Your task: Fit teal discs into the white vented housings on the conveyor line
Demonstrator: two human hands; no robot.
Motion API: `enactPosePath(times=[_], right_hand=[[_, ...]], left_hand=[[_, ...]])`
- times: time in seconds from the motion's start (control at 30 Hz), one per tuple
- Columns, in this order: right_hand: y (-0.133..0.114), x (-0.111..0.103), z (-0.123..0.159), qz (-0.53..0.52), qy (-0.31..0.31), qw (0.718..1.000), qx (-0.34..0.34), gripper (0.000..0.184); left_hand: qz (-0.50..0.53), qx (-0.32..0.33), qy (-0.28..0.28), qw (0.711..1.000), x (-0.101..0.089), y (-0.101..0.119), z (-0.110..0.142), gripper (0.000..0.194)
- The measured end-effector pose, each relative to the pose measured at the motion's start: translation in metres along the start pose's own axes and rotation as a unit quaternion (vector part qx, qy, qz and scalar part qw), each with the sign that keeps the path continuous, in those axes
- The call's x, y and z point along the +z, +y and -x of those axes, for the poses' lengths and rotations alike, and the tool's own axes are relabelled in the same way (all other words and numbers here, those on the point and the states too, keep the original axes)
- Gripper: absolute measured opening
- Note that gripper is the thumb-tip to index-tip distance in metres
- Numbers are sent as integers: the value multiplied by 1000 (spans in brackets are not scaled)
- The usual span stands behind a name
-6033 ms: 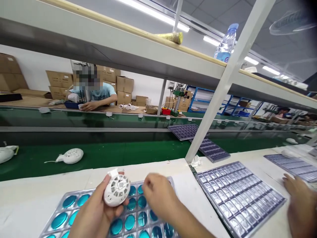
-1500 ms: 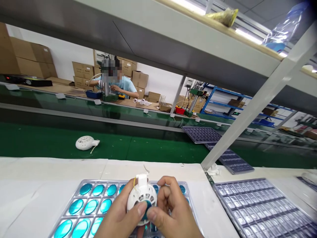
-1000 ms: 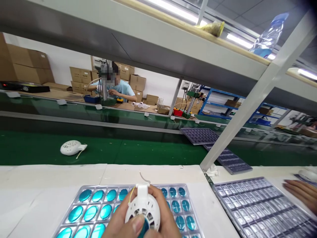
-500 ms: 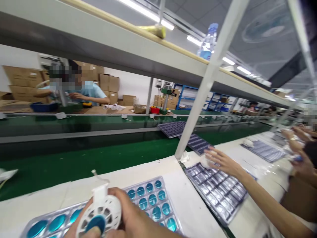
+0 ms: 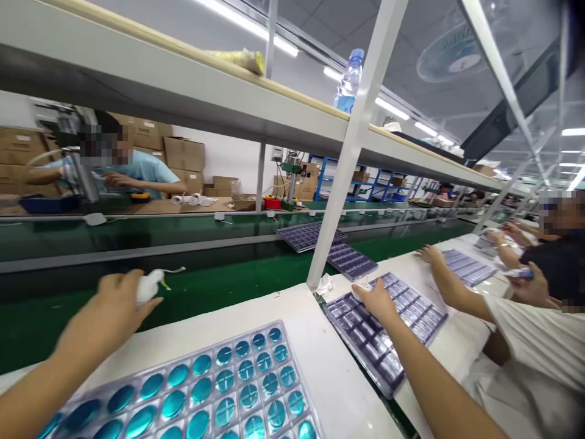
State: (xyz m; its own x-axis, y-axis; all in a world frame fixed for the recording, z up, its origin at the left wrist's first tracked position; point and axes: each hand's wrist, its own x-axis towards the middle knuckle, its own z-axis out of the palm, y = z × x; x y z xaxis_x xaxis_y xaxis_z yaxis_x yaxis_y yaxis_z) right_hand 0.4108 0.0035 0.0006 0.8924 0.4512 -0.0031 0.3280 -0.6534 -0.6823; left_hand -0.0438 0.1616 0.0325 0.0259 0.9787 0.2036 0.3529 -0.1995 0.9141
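My left hand (image 5: 107,314) reaches forward over the near edge of the green conveyor belt (image 5: 237,277). Its fingers are closed on a white round vented housing (image 5: 148,286) with a thin wire trailing off it to the right. The housing sits low above the belt; I cannot tell whether it touches it. My right hand is out of sight. In front of me on the white bench lies a clear blister tray (image 5: 299,372) filled with several teal oval discs (image 5: 223,381).
A white slanted post (image 5: 347,164) stands right of the tray. A co-worker's hand (image 5: 377,302) rests on a grey parts tray (image 5: 402,341); their other hand (image 5: 429,253) reaches farther. More grey trays (image 5: 311,235) ride the belt. A person (image 5: 123,174) works across it. A bottle (image 5: 350,82) stands on the shelf.
My view swung right. My left hand carried the white housing from over the blister tray out to the conveyor belt. My right hand let go of it and left the view.
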Motion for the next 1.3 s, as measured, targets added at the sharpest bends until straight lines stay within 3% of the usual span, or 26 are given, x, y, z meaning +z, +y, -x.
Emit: enactPosePath(times=[0.1, 0.17, 0.23, 0.33, 0.37, 0.4, 0.47, 0.5, 0.6, 0.67, 0.73, 0.9, 1.07, 1.3], right_hand=[[-1, -3, -1, 11, -19, 1000, 1, 42], [-6, -8, 17, 0, -30, 999, -15, 58], [-13, -10, 51, -25, -57, 997, -49, 73], [-32, 3, 126, -120, -182, 963, -160, 82], [-40, 13, 152, -195, -272, 917, -217, 86], [-49, 24, 176, -241, -341, 870, -262, 88], [-66, 48, 207, -250, -393, 816, -344, 90], [-74, 60, 214, -231, -385, 812, -371, 83], [-90, 90, 209, -145, -320, 842, -410, 37], [-93, 106, 198, -75, -312, 847, -425, 24], [-90, 118, 193, -8, -329, 833, -445, 16], [-79, 117, 191, 86, -350, 805, -472, 15], [-78, 104, 176, 129, -352, 804, -462, 14], [-81, 99, 175, 150, -354, 789, -480, 10]], left_hand=[[-59, -4, -3, 998, 11, -5, 6, 46], [-63, 0, -23, 998, 18, -1, 22, 47], [-48, -3, -68, 996, 28, 12, 48, 44], [14, -75, -157, 985, 48, 35, 101, 44], [71, -132, -184, 971, 55, 41, 118, 49], [229, -214, -210, 926, 60, 45, 132, 50], [406, -300, -190, 842, 63, 47, 148, 44], [455, -317, -161, 817, 61, 44, 149, 38], [460, -291, -50, 838, 39, 31, 138, 27], [461, -252, -17, 850, 21, 21, 127, 29], [472, -232, -17, 850, 8, 12, 120, 31], [468, -253, -20, 846, 4, -3, 120, 33], [446, -289, -5, 847, 13, -10, 126, 38], [441, -303, -36, 844, 16, -13, 132, 38]])
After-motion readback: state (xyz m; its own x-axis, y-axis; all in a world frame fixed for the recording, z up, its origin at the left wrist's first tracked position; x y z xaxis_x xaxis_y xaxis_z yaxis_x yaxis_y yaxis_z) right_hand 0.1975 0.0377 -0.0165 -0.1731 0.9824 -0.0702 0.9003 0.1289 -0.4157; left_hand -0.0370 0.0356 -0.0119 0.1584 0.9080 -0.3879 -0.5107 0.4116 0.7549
